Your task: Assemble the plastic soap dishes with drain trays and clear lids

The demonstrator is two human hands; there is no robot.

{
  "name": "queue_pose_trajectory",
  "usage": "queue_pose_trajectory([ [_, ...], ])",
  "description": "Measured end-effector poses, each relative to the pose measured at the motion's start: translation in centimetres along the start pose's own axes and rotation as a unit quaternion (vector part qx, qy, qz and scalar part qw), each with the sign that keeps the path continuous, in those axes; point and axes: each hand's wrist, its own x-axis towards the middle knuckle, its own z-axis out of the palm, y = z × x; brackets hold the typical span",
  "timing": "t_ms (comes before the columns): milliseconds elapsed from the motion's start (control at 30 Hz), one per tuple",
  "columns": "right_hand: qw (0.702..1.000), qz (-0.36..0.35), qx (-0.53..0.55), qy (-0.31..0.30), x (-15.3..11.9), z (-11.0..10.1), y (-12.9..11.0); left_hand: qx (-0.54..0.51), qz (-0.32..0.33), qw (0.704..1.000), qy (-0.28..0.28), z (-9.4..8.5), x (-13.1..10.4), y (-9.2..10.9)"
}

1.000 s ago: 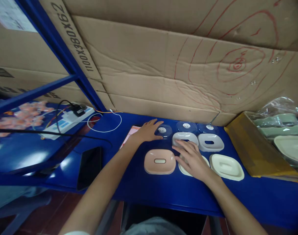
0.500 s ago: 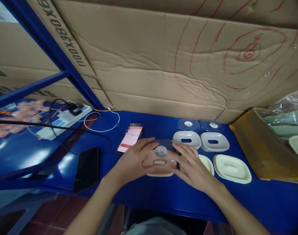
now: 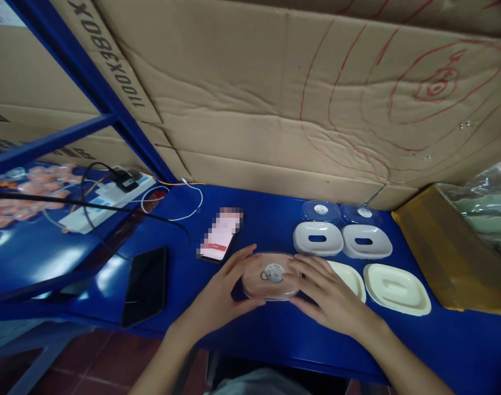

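A clear lid with a round label [image 3: 274, 272] sits over a pale oval dish near the table's front edge. My left hand [image 3: 229, 288] grips its left side, thumb at the front and fingers at the back. On the right side, my right hand [image 3: 322, 285] holds it with bent fingers. Just right of my right hand lies a cream tray [image 3: 355, 281], partly covered by that hand, and beside it a second cream tray [image 3: 397, 289]. Behind them stand two white slotted dishes [image 3: 318, 238] [image 3: 367, 242], with two clear lids [image 3: 321, 210] [image 3: 361, 213] at the back.
A lit phone [image 3: 220, 235] lies behind my left hand, and a dark phone [image 3: 145, 285] farther left. A power strip [image 3: 106, 204] with cables is at the back left, near orange pieces [image 3: 44, 186]. A cardboard box [image 3: 435, 247] stands at the right.
The clear lid has come down from above onto the pale dish between my hands. Both hands have lowered with it and now close around its sides. The view has shifted slightly.
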Motion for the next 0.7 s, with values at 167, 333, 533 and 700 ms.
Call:
queue_pose_trajectory([
  [167, 1.000, 0.006, 0.011, -0.005, -0.03, -0.15, -0.16, -0.016, -0.030, 0.999, 0.019, 0.17, -0.88, -0.57],
  [333, 1.000, 0.009, 0.026, 0.003, 0.11, -0.01, -0.18, -0.019, -0.041, 0.999, 0.025, 0.39, -0.88, -0.79],
  [533, 1.000, 0.007, 0.003, 0.010, 0.11, 0.16, -0.41, -0.009, -0.046, 0.998, 0.032, 0.61, -1.06, -0.57],
  [700, 1.000, -0.005, -0.007, 0.020, 0.15, 0.37, -0.34, -0.012, -0.043, 0.998, 0.033, 0.84, -1.24, -0.64],
])
